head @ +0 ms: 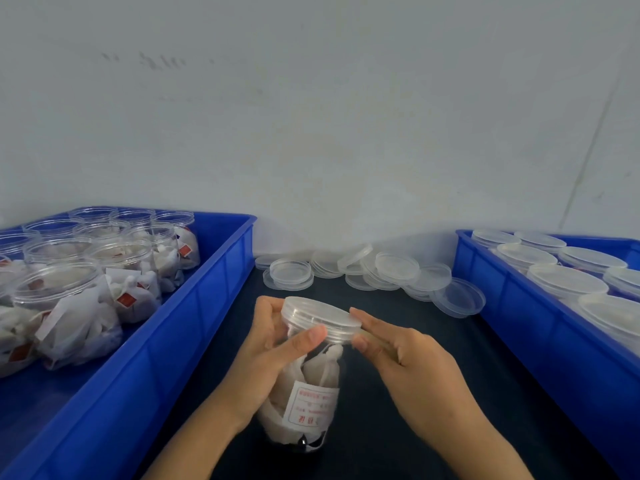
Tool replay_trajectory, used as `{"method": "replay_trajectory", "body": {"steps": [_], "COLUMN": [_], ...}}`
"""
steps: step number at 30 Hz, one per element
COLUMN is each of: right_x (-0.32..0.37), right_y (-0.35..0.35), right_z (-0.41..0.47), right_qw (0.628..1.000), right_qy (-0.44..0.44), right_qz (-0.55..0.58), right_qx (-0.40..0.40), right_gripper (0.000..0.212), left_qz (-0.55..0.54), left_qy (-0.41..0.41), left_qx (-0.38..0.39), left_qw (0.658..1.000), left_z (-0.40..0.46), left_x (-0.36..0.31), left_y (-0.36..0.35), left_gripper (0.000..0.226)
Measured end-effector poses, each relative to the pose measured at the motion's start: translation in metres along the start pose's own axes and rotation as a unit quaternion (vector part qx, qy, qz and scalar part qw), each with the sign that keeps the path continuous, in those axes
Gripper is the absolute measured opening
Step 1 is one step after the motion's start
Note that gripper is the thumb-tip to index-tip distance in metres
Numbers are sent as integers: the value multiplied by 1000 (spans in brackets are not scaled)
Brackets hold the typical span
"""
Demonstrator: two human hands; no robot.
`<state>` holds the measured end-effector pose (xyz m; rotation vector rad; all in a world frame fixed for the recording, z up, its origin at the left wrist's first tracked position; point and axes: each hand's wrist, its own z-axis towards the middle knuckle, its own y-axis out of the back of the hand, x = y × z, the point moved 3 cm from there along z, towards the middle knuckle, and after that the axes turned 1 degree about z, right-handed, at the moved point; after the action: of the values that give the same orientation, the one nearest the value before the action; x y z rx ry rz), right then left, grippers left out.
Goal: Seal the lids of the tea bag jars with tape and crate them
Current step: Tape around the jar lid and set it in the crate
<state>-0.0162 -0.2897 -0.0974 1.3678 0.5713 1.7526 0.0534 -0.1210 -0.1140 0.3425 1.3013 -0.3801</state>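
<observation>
At lower centre of the frame I see my left hand (273,344) curled round the neck of a clear tea bag jar (304,386) standing on the dark table (398,427), thumb against its translucent lid (320,318). My right hand (405,362) has straight fingers touching the lid's rim. The jar's white label (310,403) carries red print, too blurred to read. Open filled jars (86,271) fill the blue crate (194,327) at left; loose lids (381,271) lie behind
</observation>
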Motion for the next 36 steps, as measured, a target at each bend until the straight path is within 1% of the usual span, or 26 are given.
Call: {"method": "replay_trajectory", "body": {"steps": [2, 3, 4, 5, 8, 9, 12, 16, 20, 27, 28, 30, 31, 32, 34, 36], "right_x": [1, 3, 5, 7, 16, 19, 22, 24, 21, 16, 16, 19, 19, 19, 16, 14], "right_y": [-1, -3, -5, -8, -14, -13, -4, 9, 10, 0, -1, -2, -1, -1, 1, 3], "right_z": [-2, -3, -4, -6, -10, -10, -11, -13, -11, -5, -5, -5, -6, -6, -6, -7], "right_qw": [1000, 1000, 999, 999, 999, 999, 995, 993, 992, 985, 986, 989, 990, 992, 993, 992], "right_qy": [-7, -10, -8, -2, 11, 15, 52, 60, 69, 70, 70, 62, 55, 51, 49, 55], "right_qz": [-3, -8, -16, -25, -32, -38, -78, -94, -103, -155, -152, -134, -126, -118, -108, -105], "right_qx": [-18, -26, -34, -38, -37, -34, -37, -36, -38, -18, -16, -8, -5, -8, -23, -48], "right_gripper": [45, 45, 46, 47, 48, 48, 48, 45, 45, 51, 58, 80, 88, 91, 87, 77], "left_qz": [22, 31, 43, 61, 128, 137, 118, 99, 94, 52, 46, 28, 12, -6, -29, -33], "left_qy": [-15, -24, -32, -36, -28, -21, -11, -21, -15, -9, -8, -2, 4, 11, 22, 23], "left_qx": [-21, -38, -57, -79, -141, -153, -177, -187, -179, -131, -121, -96, -85, -76, -64, -51], "left_qw": [999, 999, 997, 994, 981, 978, 977, 977, 979, 990, 992, 995, 996, 997, 997, 998], "left_z": [-4, -6, -7, -9, -7, -6, -4, -6, -5, -6, -6, -6, -7, -6, -5, -4], "left_x": [0, 1, 1, 0, -1, 0, 1, 1, 0, -2, -2, -1, 0, 1, 4, 3], "left_y": [-5, -7, -8, -9, -7, -5, -3, -3, -4, -6, -6, -6, -6, -6, -6, -6], "left_gripper": [62, 58, 59, 66, 97, 100, 83, 84, 83, 82, 84, 95, 100, 103, 99, 100]}}
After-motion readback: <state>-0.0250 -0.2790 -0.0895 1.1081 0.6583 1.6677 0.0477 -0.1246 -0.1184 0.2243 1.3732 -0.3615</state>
